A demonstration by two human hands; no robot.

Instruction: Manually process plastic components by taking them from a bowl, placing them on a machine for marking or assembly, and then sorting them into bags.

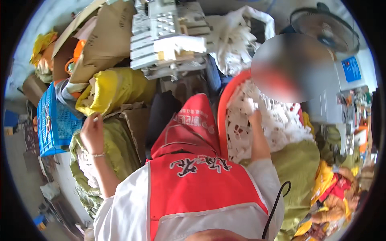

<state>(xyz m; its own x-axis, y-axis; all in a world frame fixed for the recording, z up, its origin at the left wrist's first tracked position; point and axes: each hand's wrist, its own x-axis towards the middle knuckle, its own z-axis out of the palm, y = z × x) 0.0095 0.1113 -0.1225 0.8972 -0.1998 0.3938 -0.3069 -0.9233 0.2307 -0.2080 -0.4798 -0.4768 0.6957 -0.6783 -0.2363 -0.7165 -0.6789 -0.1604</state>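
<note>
My right hand (256, 119) is over the red tub (222, 114) at the right, its fingers closed on a small white plastic piece. Loose white plastic pieces (281, 126) fill the tub around it. At the left, my left hand (91, 134) is raised with its fingers pinched together. A small pale speck shows at its fingertips, too small to name. Just beyond that hand lies a yellow sack (126, 86). Beneath it stands an open green woven sack (116, 134) with white pieces inside.
A grey metal machine (167, 48) stands straight ahead, and a white bag of white pieces (237, 56) is beside it. A cardboard box (106, 36) and a blue crate (56, 124) are at the left. Another green sack (297, 168) lies by my right elbow. A fan (327, 30) stands far right.
</note>
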